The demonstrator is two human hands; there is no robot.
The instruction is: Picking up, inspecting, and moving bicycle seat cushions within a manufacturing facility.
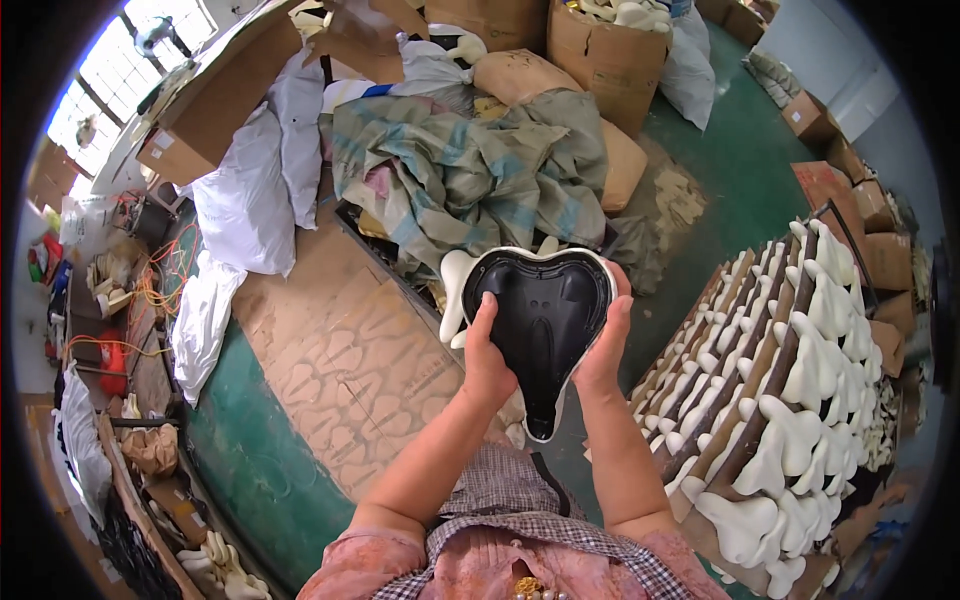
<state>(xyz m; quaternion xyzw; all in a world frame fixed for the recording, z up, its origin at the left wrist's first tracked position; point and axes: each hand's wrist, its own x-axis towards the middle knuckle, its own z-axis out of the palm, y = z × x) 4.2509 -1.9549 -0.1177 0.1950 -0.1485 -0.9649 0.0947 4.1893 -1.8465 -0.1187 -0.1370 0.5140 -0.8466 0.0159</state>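
Between my two hands is a bicycle saddle (pixel 541 330), its black plastic underside facing up and a thin white foam rim showing around it. The wide end points away from me and the narrow nose towards me. My left hand (pixel 487 350) grips the left edge, thumb over the black shell. On the opposite edge, my right hand (pixel 607 335) is closed in the same way, its fingers partly hidden behind the saddle. White foam saddle pads (pixel 454 285) show just beyond the left edge, partly covered by it.
At the right stands a slanted rack (pixel 745 365) lined with many white foam saddle pads. Flattened cardboard (pixel 330 370) lies on the green floor (pixel 240 450) at left. Ahead are a crumpled grey-green tarp (pixel 470 170), white sacks (pixel 245 190) and a cardboard box (pixel 605 65) of pads.
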